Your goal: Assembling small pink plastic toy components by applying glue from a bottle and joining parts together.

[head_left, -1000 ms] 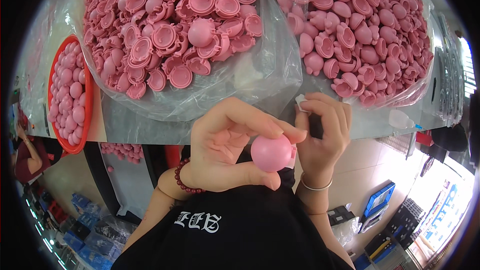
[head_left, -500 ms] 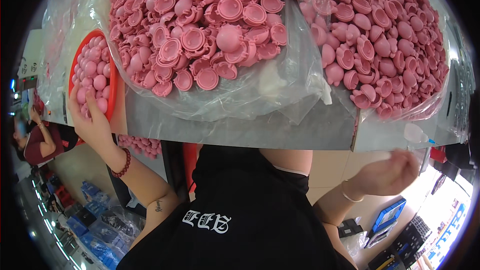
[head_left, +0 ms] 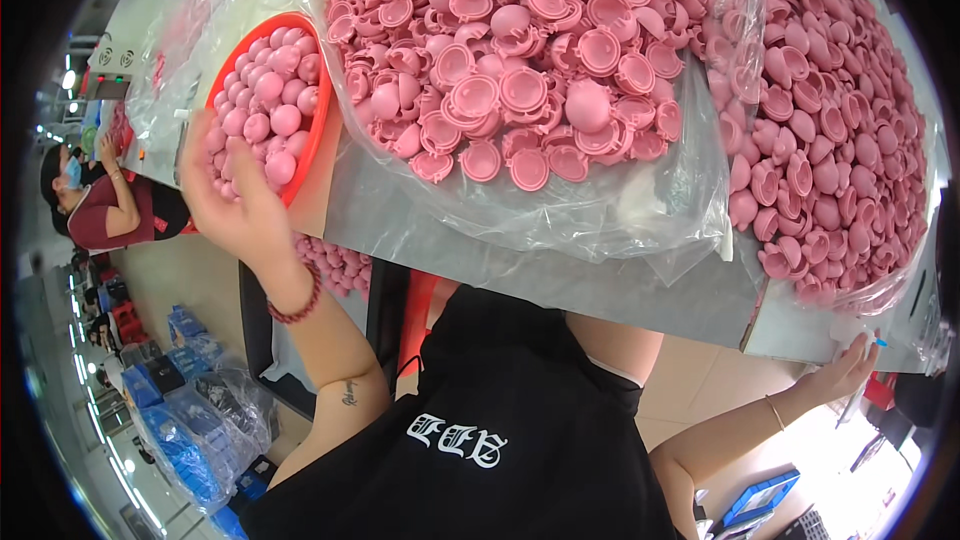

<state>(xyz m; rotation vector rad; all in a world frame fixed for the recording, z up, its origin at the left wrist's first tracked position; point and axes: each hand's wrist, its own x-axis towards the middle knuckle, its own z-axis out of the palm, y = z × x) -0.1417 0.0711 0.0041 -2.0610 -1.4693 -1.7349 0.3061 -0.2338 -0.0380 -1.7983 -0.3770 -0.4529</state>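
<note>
At the left, my left hand (head_left: 232, 202) reaches over the near rim of a red basin (head_left: 318, 130) heaped with pink balls (head_left: 268, 87). Its thumb and fingers are apart, slightly blurred, and I see nothing held in them. My right hand (head_left: 843, 372) is at the table's right edge, its fingers up against a small clear bottle (head_left: 853, 328) with a blue tip. Whether those fingers grip the bottle is too small to tell. A large pile of pink hinged ball shells (head_left: 525, 90), many lying open, rests on clear plastic film before me.
A second pile of pink shells (head_left: 830, 140) lies on film at the right. Clear film (head_left: 650, 230) overhangs the grey table (head_left: 560, 275). Beneath the table's left side stands a dark bin (head_left: 258, 325) with pink pieces. Another person (head_left: 110, 205) sits at the far left.
The view has shifted, so the table and piles appear farther right and lower. My right hand has moved outward to the clear bottle. My left hand stays at the basin, its fingers now blurred.
</note>
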